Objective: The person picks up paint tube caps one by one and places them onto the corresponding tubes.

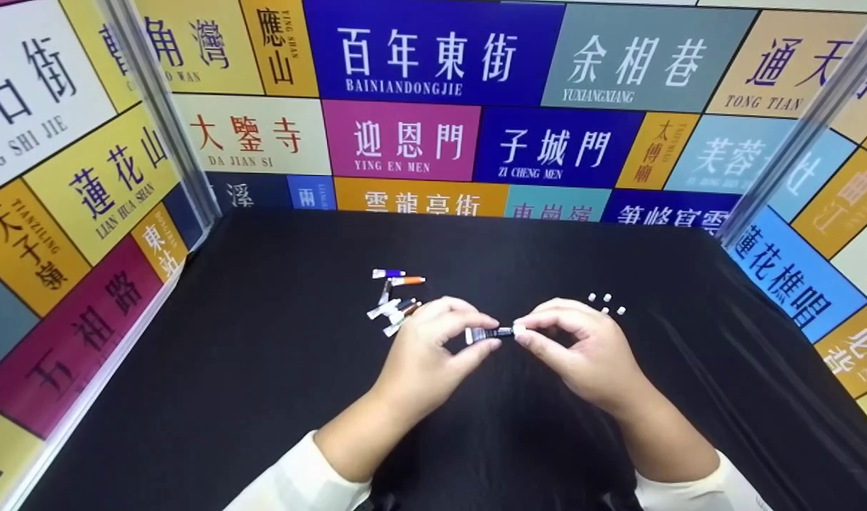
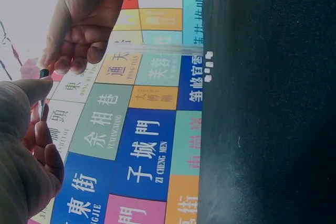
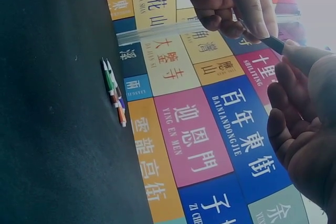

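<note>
My left hand [image 1: 428, 348] pinches a small black paint tube [image 1: 484, 333] by its body, between thumb and fingers. At the tube's right end, the thumb and fingertips of my right hand [image 1: 591, 351] pinch its small white cap [image 1: 519, 331]. Both hands hold the tube above the black cloth; in the right wrist view the dark tube [image 3: 273, 43] spans between the fingertips. Whether the cap is still joined to the tube cannot be made out. Beyond my left hand lie several more tubes, among them a purple tube [image 1: 389, 273] and an orange tube [image 1: 408, 281].
Several small white caps [image 1: 621, 310] lie on the cloth just beyond my right hand. A black cloth [image 1: 263, 397] covers the table. Panels with printed characters [image 1: 433, 53] stand behind and along both sides, with clear corner posts [image 1: 160, 106].
</note>
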Motion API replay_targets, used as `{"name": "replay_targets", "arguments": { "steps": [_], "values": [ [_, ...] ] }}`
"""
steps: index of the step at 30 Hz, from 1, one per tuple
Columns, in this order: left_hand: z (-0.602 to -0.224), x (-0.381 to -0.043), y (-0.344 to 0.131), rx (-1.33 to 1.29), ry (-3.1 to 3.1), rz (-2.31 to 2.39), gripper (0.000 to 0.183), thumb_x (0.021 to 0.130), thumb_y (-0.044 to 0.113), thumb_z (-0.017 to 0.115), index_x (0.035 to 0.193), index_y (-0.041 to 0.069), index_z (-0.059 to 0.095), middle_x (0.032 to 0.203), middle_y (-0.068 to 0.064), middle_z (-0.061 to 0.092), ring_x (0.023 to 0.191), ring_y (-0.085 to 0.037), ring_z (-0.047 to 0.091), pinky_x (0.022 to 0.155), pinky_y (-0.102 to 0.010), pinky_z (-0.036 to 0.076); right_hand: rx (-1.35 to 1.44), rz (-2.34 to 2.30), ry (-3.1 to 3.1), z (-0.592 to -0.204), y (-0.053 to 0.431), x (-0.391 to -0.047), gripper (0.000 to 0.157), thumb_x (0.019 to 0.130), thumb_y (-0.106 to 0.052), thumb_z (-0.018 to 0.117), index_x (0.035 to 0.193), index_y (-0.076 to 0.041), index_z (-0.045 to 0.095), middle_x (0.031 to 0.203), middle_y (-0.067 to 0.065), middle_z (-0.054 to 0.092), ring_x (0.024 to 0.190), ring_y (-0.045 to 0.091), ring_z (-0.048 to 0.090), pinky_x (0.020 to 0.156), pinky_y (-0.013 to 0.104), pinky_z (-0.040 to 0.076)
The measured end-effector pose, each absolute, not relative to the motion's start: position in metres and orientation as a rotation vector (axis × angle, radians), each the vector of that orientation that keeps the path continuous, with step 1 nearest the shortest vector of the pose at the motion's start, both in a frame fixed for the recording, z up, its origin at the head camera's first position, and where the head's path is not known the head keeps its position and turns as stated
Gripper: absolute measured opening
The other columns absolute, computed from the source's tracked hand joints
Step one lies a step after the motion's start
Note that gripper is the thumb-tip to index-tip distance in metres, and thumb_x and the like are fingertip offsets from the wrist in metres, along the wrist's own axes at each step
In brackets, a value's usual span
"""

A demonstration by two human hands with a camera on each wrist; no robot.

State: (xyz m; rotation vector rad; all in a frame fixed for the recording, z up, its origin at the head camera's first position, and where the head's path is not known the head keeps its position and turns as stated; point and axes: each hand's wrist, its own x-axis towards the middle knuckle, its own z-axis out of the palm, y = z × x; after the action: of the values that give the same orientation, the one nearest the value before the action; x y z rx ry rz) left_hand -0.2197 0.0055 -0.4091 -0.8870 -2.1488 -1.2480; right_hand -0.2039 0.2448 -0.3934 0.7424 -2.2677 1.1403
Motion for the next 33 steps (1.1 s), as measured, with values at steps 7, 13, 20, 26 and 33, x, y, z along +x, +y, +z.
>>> {"name": "replay_targets", "arguments": {
  "steps": [7, 13, 20, 26, 33],
  "values": [
    [-0.4075, -0.2200, 0.0057, -0.886, -2.179, -1.227, 0.019, 0.087, 0.023, 0.091, 0.105, 0.021, 0.084, 0.102, 0.008, 0.078, 0.100, -0.008, 0.070, 0.088, -0.027, 0.057, 0.724, 1.108, -2.291, -0.3946, 0.2424, -0.2034, 0.018, 0.091, -0.011, 0.084, 0.098, -0.027, 0.084, 0.098, -0.010, 0.079, 0.084, 0.007, 0.066, 0.073, 0.019, 0.051],
    [-0.4082, -0.2202, 0.0051, -0.879, -2.198, -1.228, 0.018, 0.087, 0.022, 0.091, 0.104, 0.021, 0.084, 0.102, 0.008, 0.078, 0.098, -0.007, 0.068, 0.086, -0.026, 0.056, 0.732, 1.092, -2.285, -0.3962, 0.2413, -0.2043, 0.019, 0.093, -0.010, 0.083, 0.098, -0.028, 0.083, 0.097, -0.011, 0.078, 0.083, 0.007, 0.065, 0.073, 0.017, 0.051],
    [-0.4080, -0.2218, 0.0043, -0.844, -2.206, -1.207, 0.021, 0.087, 0.027, 0.091, 0.107, 0.022, 0.083, 0.104, 0.009, 0.077, 0.102, -0.008, 0.069, 0.091, -0.030, 0.055, 0.682, 1.118, -2.288, -0.3959, 0.2406, -0.2040, 0.019, 0.093, -0.011, 0.083, 0.099, -0.029, 0.083, 0.096, -0.011, 0.077, 0.080, 0.008, 0.064, 0.069, 0.021, 0.053],
    [-0.4105, -0.2249, 0.0047, -0.844, -2.206, -1.195, 0.019, 0.088, 0.025, 0.090, 0.106, 0.022, 0.083, 0.103, 0.010, 0.077, 0.102, -0.009, 0.070, 0.095, -0.033, 0.054, 0.632, 1.135, -2.315, -0.3949, 0.2416, -0.2037, 0.018, 0.094, -0.015, 0.083, 0.099, -0.032, 0.083, 0.096, -0.013, 0.076, 0.080, 0.008, 0.064, 0.068, 0.020, 0.052],
    [-0.4110, -0.2287, 0.0065, -0.845, -2.232, -1.175, 0.019, 0.088, 0.026, 0.090, 0.105, 0.021, 0.083, 0.103, 0.009, 0.078, 0.102, -0.011, 0.070, 0.095, -0.032, 0.055, 0.571, 1.160, -2.361, -0.3970, 0.2433, -0.2072, 0.015, 0.094, -0.021, 0.084, 0.099, -0.035, 0.083, 0.097, -0.016, 0.076, 0.080, 0.009, 0.065, 0.068, 0.020, 0.053]
  ]
}}
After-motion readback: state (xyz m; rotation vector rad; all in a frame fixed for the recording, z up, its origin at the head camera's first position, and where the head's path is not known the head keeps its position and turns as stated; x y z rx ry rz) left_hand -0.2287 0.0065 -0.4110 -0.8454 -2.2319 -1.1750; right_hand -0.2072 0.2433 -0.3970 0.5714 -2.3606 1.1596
